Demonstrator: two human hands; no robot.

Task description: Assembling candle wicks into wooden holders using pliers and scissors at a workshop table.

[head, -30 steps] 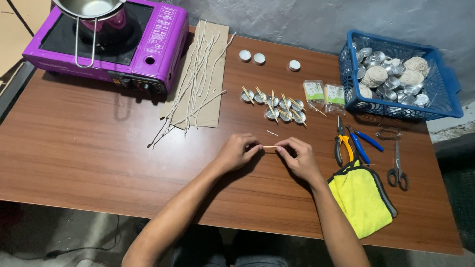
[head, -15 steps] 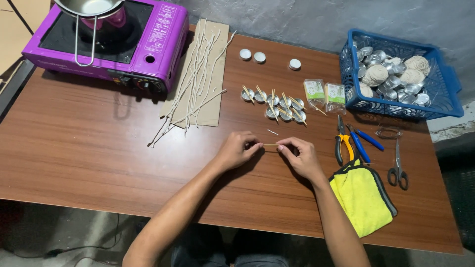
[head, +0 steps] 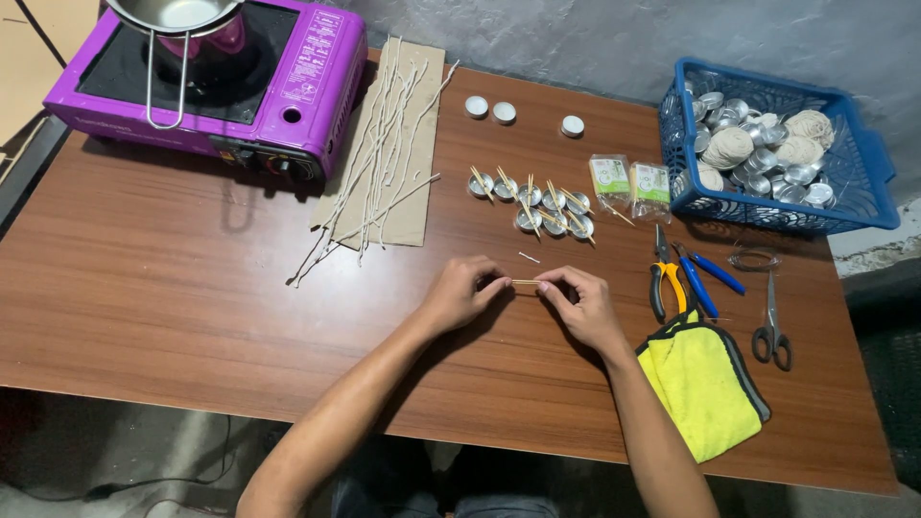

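Toothpick (head: 525, 282) lies level between our two hands, just above the tabletop (head: 173, 288) near its middle, each end pinched in fingertips. Starting at the far left we see a purple camping stove (head: 240, 86) at the back corner with a steel pot (head: 177, 14) standing on it. Beside it lies a strip of cardboard (head: 408, 206) carrying a bundle of long pale wicks (head: 379, 153), some spilling off its near edge onto the wood. Our left hand (head: 460, 293) comes next, its thumb and forefinger closed on the left end of the stick. A short loose stick (head: 529, 257) lies just behind the hands. Further back sit small metal cups (head: 537, 203) in a cluster with sticks laid across them, and three white tea lights (head: 504, 112) near the rear edge. Our right hand (head: 580, 307) grips the other end of the stick, fingers curled in. To the right lie two small packets (head: 630, 180), pliers (head: 667, 283) with yellow and black handles, a blue-handled tool (head: 705, 278), a yellow cloth (head: 705, 384), a coil of wire (head: 755, 259) and scissors (head: 772, 326). At the far right back a blue basket (head: 863, 206) holds more metal cups and balls of string
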